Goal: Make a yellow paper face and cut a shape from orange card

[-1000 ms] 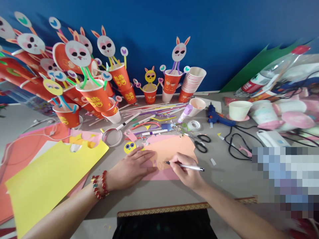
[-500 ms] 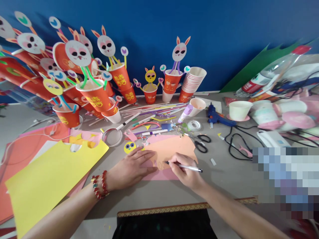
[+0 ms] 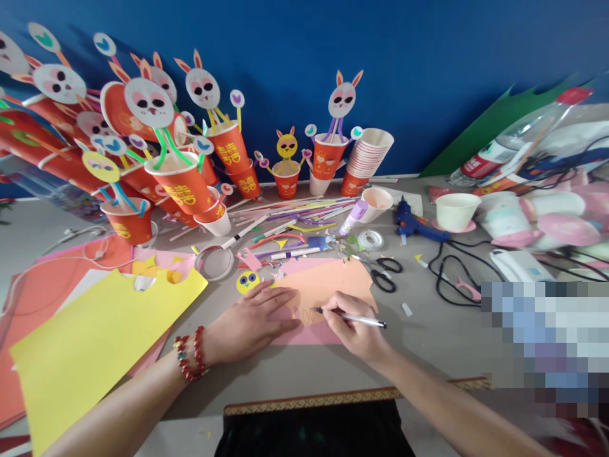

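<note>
Fingers spread, my left hand (image 3: 254, 317) lies flat on the left part of an orange paper sheet (image 3: 340, 279). My right hand (image 3: 354, 327) pinches a pen (image 3: 359, 319), its dark tip on the sheet beside small oval outlines drawn there. Under the orange sheet lies a pink paper sheet (image 3: 309, 335), showing along the front and back edges. A yellow paper disc with drawn eyes (image 3: 248, 281) sits just beyond my left fingers. Scissors with black handles (image 3: 386, 274) lie to the right of the papers.
Yellow paper (image 3: 118, 336) covers the left side of the table. Decorated red cups (image 3: 181, 184) crowd the back left, and stacked cups (image 3: 366, 158) stand further right. A blue glue gun (image 3: 416, 225) with black cable, a tape roll (image 3: 370, 239) and several markers lie behind the papers.
Almost nothing differs. The pen tip stays by the oval outlines, and my left hand remains flat on the paper.
</note>
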`<action>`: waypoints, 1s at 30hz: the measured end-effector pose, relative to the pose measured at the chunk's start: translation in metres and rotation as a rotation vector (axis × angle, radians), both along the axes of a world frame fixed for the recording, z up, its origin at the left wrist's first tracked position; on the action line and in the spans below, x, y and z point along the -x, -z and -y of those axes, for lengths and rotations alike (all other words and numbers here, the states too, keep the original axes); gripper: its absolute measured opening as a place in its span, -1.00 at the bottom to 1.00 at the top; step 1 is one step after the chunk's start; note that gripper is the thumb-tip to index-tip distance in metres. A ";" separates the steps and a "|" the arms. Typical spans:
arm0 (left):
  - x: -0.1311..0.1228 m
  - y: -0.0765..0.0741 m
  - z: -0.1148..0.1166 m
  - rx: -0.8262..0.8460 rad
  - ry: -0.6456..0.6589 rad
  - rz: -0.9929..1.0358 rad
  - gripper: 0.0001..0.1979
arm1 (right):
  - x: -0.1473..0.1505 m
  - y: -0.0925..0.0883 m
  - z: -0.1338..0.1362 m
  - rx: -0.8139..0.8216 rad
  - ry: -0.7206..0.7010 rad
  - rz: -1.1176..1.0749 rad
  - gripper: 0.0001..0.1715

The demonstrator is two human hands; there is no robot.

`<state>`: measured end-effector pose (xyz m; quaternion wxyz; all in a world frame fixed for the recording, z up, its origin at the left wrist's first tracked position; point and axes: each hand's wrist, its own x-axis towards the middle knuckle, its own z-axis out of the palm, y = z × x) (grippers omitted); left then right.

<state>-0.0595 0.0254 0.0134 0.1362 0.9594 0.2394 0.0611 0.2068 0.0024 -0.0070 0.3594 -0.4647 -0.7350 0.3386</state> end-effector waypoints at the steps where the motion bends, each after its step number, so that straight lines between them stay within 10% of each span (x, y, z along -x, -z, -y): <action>1: 0.000 0.000 0.000 0.002 -0.001 -0.005 -0.55 | 0.000 0.000 0.000 -0.003 0.002 0.002 -0.78; 30: -0.001 0.001 0.000 -0.004 -0.010 -0.023 -0.56 | -0.002 -0.003 0.001 -0.018 -0.013 -0.006 -0.77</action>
